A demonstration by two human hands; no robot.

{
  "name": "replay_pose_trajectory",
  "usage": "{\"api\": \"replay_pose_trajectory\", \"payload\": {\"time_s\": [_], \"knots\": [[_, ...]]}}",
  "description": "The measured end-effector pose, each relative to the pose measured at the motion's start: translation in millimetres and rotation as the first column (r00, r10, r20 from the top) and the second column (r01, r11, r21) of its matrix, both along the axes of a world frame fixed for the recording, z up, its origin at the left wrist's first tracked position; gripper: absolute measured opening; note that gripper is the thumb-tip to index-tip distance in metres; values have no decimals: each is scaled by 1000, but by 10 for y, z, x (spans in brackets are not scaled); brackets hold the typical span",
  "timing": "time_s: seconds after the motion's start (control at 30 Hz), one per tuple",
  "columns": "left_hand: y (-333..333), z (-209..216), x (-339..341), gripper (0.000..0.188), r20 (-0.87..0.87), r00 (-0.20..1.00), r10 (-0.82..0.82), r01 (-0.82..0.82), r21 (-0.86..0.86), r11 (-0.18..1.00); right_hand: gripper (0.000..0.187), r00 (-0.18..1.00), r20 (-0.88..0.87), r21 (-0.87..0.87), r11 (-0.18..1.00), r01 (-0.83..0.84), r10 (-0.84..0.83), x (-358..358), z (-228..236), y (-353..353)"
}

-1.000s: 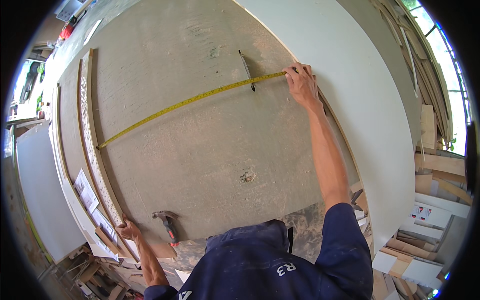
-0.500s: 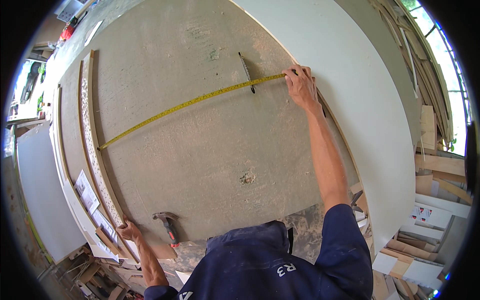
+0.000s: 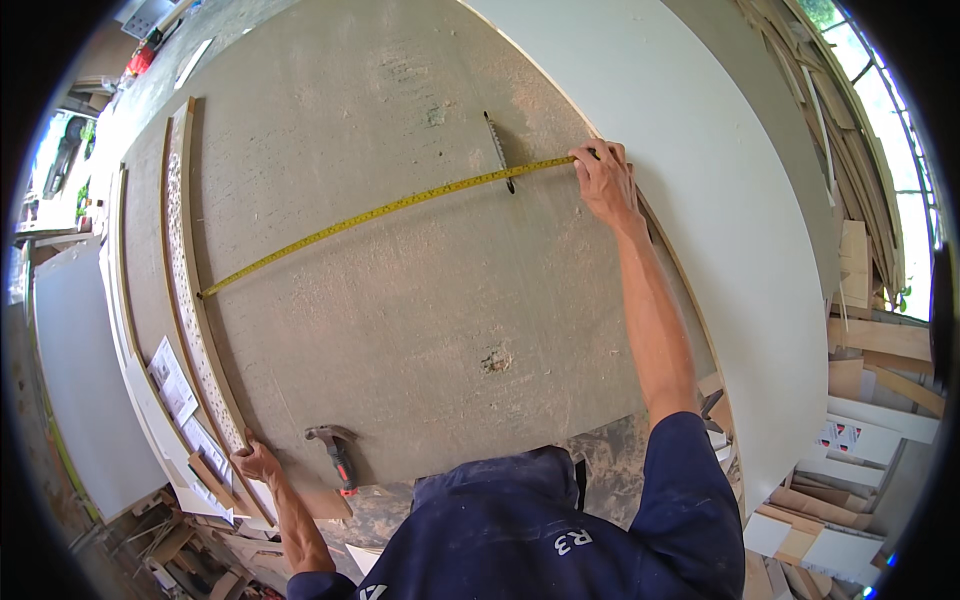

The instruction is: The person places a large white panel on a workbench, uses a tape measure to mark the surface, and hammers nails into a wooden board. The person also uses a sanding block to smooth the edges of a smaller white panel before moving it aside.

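One thin tape [image 3: 408,200], scuffed board [image 3: 430,320]

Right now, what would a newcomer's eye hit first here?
The yellow measuring tape, running across the drab board from the speckled strip at left to the right hand, beside the large pale panel. Then the claw hammer, lying near the board's lower edge, right of the left hand.

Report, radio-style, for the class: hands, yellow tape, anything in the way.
Left hand at near end of speckled strip. Right hand gripping yellow tape. Yellow tape spans from speckled strip, crossing over thin bar; hammer lies apart from it.
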State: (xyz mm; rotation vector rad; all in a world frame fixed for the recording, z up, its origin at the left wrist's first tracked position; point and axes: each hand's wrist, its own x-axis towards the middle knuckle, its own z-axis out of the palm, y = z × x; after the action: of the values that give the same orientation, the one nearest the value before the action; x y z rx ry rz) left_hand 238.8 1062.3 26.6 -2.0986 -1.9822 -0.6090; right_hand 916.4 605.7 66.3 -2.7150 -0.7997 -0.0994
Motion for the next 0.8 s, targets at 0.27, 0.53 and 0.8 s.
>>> {"api": "replay_pose_trajectory", "payload": {"time_s": [0.27,0.53,0.8], "knots": [[-23,25,34,60,38,999,-16,16,5,1000,18,1000,18,-21,1000,2,-2,3,3,-10],[-19,26,26,60,14,1000,-24,24,2,1000,21,1000,10,3,1000,-7,7,14,-17,-16],[-61,59,72,58,35,999,-33,32,13,999,20,1000,5,-1,1000,0,0,15,-20,-5]]}}
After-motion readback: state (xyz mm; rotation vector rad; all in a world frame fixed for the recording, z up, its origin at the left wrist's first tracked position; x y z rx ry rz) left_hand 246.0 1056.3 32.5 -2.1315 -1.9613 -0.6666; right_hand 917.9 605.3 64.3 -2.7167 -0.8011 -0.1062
